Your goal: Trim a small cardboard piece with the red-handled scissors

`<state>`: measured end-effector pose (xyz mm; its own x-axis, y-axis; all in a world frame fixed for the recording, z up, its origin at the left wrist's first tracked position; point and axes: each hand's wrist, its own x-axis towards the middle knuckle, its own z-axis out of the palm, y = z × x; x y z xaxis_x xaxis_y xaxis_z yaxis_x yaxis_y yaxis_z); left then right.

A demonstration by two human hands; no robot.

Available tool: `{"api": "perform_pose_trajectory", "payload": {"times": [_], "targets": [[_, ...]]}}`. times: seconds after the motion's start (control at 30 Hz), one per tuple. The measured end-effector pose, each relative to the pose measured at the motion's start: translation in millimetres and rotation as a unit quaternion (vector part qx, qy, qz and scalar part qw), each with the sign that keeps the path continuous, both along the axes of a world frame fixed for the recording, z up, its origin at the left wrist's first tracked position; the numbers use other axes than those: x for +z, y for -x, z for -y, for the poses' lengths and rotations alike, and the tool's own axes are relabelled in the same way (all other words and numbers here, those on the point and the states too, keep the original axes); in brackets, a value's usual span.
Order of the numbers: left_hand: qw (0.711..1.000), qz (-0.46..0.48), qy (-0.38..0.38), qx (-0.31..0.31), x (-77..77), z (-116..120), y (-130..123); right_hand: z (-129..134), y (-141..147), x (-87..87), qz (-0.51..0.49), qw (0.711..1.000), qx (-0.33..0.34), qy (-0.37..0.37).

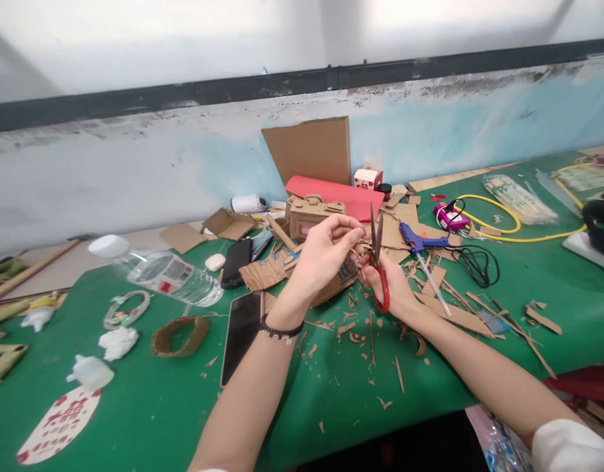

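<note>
Gripping red-handled scissors (383,292) in the right hand (396,283), blades parted, tips pointing far.
Right fingers are curled round the handles; the left hand (327,248) pinches a small cardboard piece (365,247) just left of the blades. Cardboard scraps (346,328) litter the near green table (183,413); a blue glue gun (422,240) lies right, a clear bottle (157,270) left.

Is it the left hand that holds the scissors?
No, the scissors are in the right hand, with its fingers at the red handles.
</note>
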<state>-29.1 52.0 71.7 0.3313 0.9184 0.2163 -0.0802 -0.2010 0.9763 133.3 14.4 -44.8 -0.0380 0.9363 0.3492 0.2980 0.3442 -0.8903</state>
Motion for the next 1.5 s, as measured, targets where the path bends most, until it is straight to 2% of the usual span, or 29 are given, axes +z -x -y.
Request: {"api": "perform_pose_trajectory", "payload": {"times": [0.17, 0.37, 0.7, 1.2, 1.5], "targets": [[1.0, -0.011, -0.007, 0.011, -2.4, -1, -1, 1, -2, 3.5, 0.021, 1.0, -0.018, 0.01], [0.999, 0.003, -0.028, 0.035, -4.1, 2, -6, 4, -1, 10.6, 0.057, 0.998, -0.01, 0.006], [0.994, -0.019, -0.076, 0.07, -6.7, 5, -13, 3, -1, 7.3, 0.056, 0.998, -0.02, 0.009], [0.982, -0.071, -0.131, 0.114, -7.7, 12, -18, 6, -1, 13.9, 0.084, 0.996, -0.007, 0.011], [0.977, -0.1, -0.145, 0.121, -9.3, 13, -17, 6, -1, 9.0, 0.081, 0.997, -0.008, 0.002]]}}
